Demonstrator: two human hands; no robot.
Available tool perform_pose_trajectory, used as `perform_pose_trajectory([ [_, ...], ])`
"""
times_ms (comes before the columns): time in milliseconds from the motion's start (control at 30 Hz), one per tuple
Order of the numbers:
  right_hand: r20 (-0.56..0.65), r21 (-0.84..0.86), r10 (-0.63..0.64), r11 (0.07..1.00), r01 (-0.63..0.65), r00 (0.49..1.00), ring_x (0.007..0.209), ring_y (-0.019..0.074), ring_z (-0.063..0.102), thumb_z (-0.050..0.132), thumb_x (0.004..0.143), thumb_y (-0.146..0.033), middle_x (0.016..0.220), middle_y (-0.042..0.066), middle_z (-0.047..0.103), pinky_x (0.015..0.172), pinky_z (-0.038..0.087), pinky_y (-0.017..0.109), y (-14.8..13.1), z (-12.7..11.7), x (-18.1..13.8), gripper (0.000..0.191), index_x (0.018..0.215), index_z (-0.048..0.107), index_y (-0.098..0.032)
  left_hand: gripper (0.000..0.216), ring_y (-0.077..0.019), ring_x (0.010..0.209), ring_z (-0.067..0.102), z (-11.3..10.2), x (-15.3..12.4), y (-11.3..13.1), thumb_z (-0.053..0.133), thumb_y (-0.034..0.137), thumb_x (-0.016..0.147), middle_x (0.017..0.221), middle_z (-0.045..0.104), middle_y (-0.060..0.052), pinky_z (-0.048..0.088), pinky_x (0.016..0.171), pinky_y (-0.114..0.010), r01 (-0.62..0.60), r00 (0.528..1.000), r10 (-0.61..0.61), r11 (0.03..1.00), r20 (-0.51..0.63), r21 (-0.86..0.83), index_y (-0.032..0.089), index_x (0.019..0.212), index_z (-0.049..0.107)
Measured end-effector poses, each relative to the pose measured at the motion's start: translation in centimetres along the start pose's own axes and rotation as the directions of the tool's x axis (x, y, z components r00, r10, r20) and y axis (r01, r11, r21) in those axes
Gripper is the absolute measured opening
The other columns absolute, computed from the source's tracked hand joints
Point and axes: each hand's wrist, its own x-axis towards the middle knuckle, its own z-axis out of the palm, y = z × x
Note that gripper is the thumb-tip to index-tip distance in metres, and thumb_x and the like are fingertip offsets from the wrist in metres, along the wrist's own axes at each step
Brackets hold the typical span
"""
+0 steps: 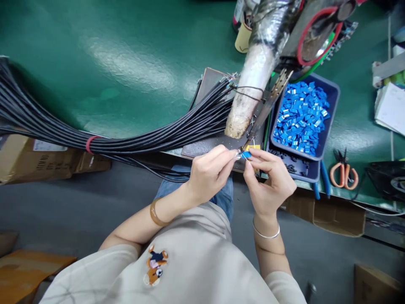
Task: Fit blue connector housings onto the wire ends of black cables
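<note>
My left hand (211, 173) is closed, its thumb and fingertips pinched around fine, light-coloured wires. Touching those fingertips is a small blue connector (245, 155), gripped between the thumb and fingers of my right hand (268, 177). A thin white strand crosses the connector. Just above it, a dark pointed tip extends from a perforated metal tool, which looks like a fixed soldering iron (268, 105). A small yellow block (253, 148) lies behind my right fingers. Black cables (167, 139) run in from the left, some passing behind my left hand.
A foil-wrapped pipe (249, 84) slants down over the bench (142, 42). On the right stand a grey bin (335, 95) full of blue connectors (300, 114) and a lower bin of black parts (294, 164). Orange-handled cutters (344, 175) lie beyond. Cardboard boxes (47, 160) sit at left.
</note>
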Motion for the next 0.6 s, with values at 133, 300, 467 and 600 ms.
perform_pose_trajectory([
  [133, -0.009, -0.017, -0.01, 1.0, 0.01, 1.0, 0.089, 0.0176, 0.074, 0.072, 0.08, -0.009, 0.101, 0.003, 0.076, 0.079, 0.065, 0.034, -0.19, 0.02, 0.13, 0.016, 0.087, 0.068, -0.023, 0.017, -0.0132, 0.076, 0.065, -0.08, -0.1, -0.06, 0.054, 0.014, 0.093, 0.084, 0.071, -0.007, 0.051, 0.07, -0.022, -0.02, 1.0, 0.02, 1.0, -0.007, 0.013, 0.013, 0.1, 0.069],
  [300, -0.001, 0.003, -0.036, 0.999, 0.036, 0.999, 0.091, 0.0176, 0.075, 0.072, 0.077, -0.006, 0.107, 0.005, 0.075, 0.078, 0.066, 0.032, -0.19, -0.05, -0.07, 0.019, 0.085, 0.064, -0.021, 0.015, -0.0128, 0.074, 0.064, -0.11, -0.25, -0.11, 0.055, 0.013, 0.093, 0.081, 0.07, -0.007, 0.05, 0.068, -0.022, -0.027, 1.0, 0.027, 1.0, -0.008, -0.002, 0.012, 0.1, 0.069],
  [467, 0.037, -0.02, -0.076, 0.997, 0.076, 0.996, 0.088, 0.0169, 0.075, 0.072, 0.075, -0.003, 0.106, 0.006, 0.076, 0.079, 0.065, 0.03, 0.12, -0.27, -0.43, 0.023, 0.085, 0.062, -0.02, 0.014, -0.0122, 0.07, 0.061, -0.07, -0.4, -0.04, 0.055, 0.014, 0.094, 0.077, 0.067, -0.006, 0.049, 0.066, -0.021, 0.01, 1.0, -0.01, 1.0, 0.03, -0.019, 0.012, 0.095, 0.068],
  [600, 0.04, -0.031, -0.082, 0.996, 0.083, 0.996, 0.087, 0.0166, 0.075, 0.071, 0.076, -0.003, 0.104, 0.006, 0.076, 0.078, 0.064, 0.029, 0.1, -0.53, -0.49, 0.021, 0.086, 0.062, -0.02, 0.013, -0.0105, 0.068, 0.059, -0.06, -0.5, 0.09, 0.055, 0.013, 0.094, 0.076, 0.065, -0.004, 0.047, 0.065, -0.02, -0.001, 1.0, 0.002, 0.999, 0.029, -0.05, 0.012, 0.096, 0.068],
])
